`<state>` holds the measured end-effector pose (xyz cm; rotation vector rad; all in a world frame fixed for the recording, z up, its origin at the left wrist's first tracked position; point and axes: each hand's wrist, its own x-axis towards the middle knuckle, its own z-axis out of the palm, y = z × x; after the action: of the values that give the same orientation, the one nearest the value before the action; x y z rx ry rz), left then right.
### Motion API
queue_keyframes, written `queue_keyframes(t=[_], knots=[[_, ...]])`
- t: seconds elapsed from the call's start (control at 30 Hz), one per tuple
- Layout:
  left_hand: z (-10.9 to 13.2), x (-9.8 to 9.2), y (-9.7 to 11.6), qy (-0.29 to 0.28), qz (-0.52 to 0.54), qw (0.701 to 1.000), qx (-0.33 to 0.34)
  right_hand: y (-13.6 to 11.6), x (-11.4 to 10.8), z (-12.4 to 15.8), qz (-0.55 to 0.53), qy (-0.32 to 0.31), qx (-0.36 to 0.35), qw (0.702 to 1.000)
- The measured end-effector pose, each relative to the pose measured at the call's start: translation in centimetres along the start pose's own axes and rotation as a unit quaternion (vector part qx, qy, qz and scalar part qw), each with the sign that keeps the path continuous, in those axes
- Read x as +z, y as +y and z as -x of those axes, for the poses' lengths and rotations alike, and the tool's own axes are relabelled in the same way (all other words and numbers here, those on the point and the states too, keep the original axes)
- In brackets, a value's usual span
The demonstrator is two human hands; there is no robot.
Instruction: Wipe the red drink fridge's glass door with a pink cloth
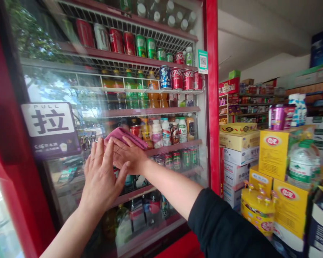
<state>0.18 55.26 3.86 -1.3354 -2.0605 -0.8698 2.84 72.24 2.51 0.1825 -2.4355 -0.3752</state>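
Note:
A folded pink cloth (121, 135) lies against the glass door (61, 186) of a red-framed drinks fridge. My right hand (130, 154) is spread over the cloth and holds it to the glass, its fingers pointing left. In front of it, my left hand (101, 175) is raised with the fingers stretched upward and the thumb apart, holding nothing. It overlaps part of the right hand's fingers and the cloth's left end. Whether the left fingertips touch the glass or the cloth, I cannot tell.
Behind the glass, shelves hold cans (177, 78) and bottles. A pull sign (51, 125) is stuck on the door's left side, and a QR code sticker (202, 61) on the right frame. Stacked cartons (240, 156), yellow boxes (274, 152) and large water bottles (301, 163) stand to the right.

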Motion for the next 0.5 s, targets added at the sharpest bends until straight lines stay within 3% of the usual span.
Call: queue_keyframes(t=[0.07,0.17,0.33,0.5], knots=[[0.0,0.5,0.4,0.001,-0.003,1.0,0.001,0.1,0.0,0.3,0.031,-0.013,-0.022,0.999],[-0.1,1.3,1.0,0.001,-0.005,1.0,-0.001,2.2,-0.6,1.9,0.043,-0.015,-0.018,0.999],[-0.9,3.3,1.7,0.023,-0.012,1.0,0.016,6.5,-1.6,5.7,-0.01,0.028,0.063,0.998],[-2.0,5.5,2.0,0.022,-0.024,0.999,0.035,10.8,-2.2,9.8,0.004,0.058,0.132,0.99]])
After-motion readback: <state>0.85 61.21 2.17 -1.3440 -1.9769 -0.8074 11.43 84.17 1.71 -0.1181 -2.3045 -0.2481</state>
